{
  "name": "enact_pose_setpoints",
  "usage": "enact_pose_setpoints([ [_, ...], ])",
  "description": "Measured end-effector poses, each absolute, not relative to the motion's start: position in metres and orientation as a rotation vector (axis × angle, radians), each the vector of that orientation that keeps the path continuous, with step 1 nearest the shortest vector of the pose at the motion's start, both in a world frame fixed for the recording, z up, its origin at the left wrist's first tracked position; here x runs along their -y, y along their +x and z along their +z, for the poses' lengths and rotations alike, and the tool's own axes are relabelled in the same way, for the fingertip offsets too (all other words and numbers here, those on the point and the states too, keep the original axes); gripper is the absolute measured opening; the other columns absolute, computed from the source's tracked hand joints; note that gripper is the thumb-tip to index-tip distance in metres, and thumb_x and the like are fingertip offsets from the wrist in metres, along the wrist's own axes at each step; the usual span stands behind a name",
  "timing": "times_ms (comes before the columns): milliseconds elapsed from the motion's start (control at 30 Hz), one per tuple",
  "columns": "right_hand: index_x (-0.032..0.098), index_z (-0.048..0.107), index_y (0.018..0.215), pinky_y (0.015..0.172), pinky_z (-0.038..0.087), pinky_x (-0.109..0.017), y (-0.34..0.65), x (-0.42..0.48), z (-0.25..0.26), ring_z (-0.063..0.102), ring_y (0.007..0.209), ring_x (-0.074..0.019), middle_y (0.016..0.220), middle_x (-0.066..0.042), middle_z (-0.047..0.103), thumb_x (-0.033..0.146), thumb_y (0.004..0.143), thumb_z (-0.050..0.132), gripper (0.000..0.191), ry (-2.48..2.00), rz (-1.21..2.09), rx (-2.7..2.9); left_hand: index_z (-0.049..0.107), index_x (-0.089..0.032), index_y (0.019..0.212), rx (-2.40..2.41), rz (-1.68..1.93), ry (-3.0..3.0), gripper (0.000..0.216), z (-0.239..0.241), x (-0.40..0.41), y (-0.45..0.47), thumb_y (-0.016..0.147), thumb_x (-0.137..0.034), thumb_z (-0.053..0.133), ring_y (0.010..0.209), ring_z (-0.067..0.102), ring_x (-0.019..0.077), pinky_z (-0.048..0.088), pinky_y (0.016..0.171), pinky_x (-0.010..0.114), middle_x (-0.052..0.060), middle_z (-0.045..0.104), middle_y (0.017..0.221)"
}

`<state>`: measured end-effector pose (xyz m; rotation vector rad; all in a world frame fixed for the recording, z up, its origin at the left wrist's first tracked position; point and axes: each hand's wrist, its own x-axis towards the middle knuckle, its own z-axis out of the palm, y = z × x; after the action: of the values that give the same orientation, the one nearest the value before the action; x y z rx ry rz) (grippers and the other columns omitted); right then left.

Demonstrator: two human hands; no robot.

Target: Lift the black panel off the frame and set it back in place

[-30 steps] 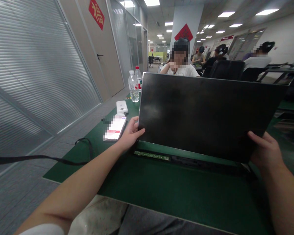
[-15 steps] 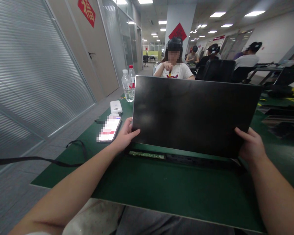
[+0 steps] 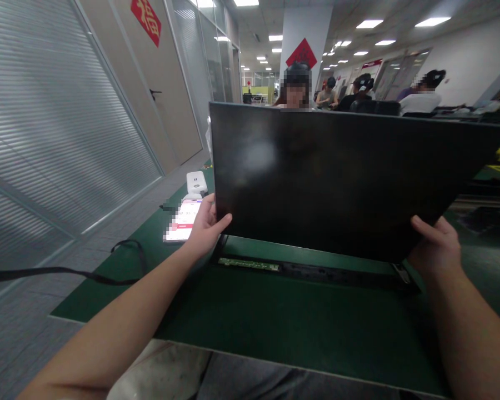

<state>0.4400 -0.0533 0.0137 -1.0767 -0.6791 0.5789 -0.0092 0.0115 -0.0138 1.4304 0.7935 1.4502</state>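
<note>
In the head view, the thing being handled is a large, dark flat panel (image 3: 329,183), stood up on a tilt with its glossy face towards the wearer. The left hand (image 3: 206,228) grips the panel's left edge low down: the thumb lies on the face and the fingers curl around behind it. The right hand (image 3: 435,250) pinches the panel's lower right part likewise, thumb in front, the other fingers partly hidden behind.

Just below the panel, on the green counter (image 3: 300,328), lies a black frame (image 3: 337,276) bearing a green circuit strip (image 3: 250,265). A band of counter shows between strip and panel; whether the two touch farther back cannot be told. Left of the panel lie a lit phone (image 3: 183,222) and a white device (image 3: 196,182).

The step in hand looks like steadying or angling the panel above the frame. The next move calls, in my judgement, for an even two-sided grip, with the lower edge clear of the circuit strip.
</note>
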Motion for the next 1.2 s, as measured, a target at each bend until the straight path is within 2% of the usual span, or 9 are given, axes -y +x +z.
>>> enact_pose_setpoints([
  [100,0.023,0.073,0.080,0.096,0.062,-0.052,0.446,0.049,0.007,0.076,0.103,-0.0339,0.098,-0.006,0.079,0.030,0.047,0.089,0.037,-1.139,0.652,0.663,0.058,-0.027,0.126,-0.784,1.355,1.370,0.056,-0.015,-0.011,-0.007,0.079,-0.027,0.090,0.132,0.068,0.0319,0.052,0.116,0.051,0.007,0.077,0.127],
  [267,0.025,0.077,0.087,0.082,0.067,-0.047,0.462,0.041,-0.004,0.078,0.089,-0.0303,0.090,-0.003,0.080,0.029,0.048,0.090,0.042,-1.280,0.740,0.592,0.057,-0.025,0.120,-0.758,1.219,1.329,0.056,-0.018,-0.011,-0.005,0.077,-0.027,0.093,0.119,0.074,0.0327,0.057,0.108,0.052,0.007,0.080,0.117],
  [467,0.024,0.078,0.091,0.068,0.067,-0.045,0.461,0.039,0.000,0.077,0.071,-0.0295,0.083,-0.007,0.080,0.019,0.052,0.083,0.039,-1.430,0.925,0.473,0.059,-0.023,0.115,-0.881,1.127,1.284,0.052,-0.018,-0.011,-0.005,0.075,-0.023,0.092,0.121,0.075,0.0335,0.055,0.111,0.053,0.007,0.080,0.115],
  [633,0.024,0.078,0.088,0.057,0.062,-0.041,0.458,0.038,0.001,0.070,0.056,-0.0258,0.077,-0.008,0.079,0.021,0.055,0.083,0.034,-1.519,1.013,0.389,0.058,-0.023,0.111,-0.921,1.050,1.263,0.051,-0.017,-0.013,-0.005,0.073,-0.018,0.092,0.123,0.075,0.0337,0.054,0.113,0.055,0.006,0.081,0.114],
  [733,0.024,0.078,0.090,0.056,0.061,-0.041,0.460,0.037,-0.002,0.069,0.054,-0.0259,0.077,-0.008,0.079,0.021,0.053,0.084,0.037,-1.522,1.015,0.396,0.059,-0.023,0.110,-0.911,1.046,1.270,0.050,-0.018,-0.014,-0.005,0.074,-0.019,0.093,0.129,0.072,0.0353,0.052,0.117,0.059,0.008,0.081,0.118],
  [967,0.023,0.078,0.092,0.051,0.058,-0.037,0.460,0.037,-0.003,0.069,0.055,-0.0260,0.075,-0.008,0.078,0.020,0.059,0.081,0.033,-1.567,1.011,0.413,0.061,-0.021,0.119,-0.865,1.057,1.288,0.052,-0.024,-0.017,-0.006,0.076,-0.016,0.090,0.145,0.062,0.0372,0.042,0.126,0.062,0.012,0.078,0.131],
  [1200,0.024,0.076,0.094,0.051,0.058,-0.037,0.458,0.041,-0.001,0.068,0.054,-0.0251,0.076,-0.008,0.079,0.017,0.068,0.077,0.027,-1.593,1.020,0.493,0.054,-0.019,0.142,-0.821,1.060,1.310,0.074,-0.027,-0.019,-0.004,0.076,-0.014,0.086,0.153,0.053,0.0381,0.035,0.131,0.059,0.017,0.069,0.150],
])
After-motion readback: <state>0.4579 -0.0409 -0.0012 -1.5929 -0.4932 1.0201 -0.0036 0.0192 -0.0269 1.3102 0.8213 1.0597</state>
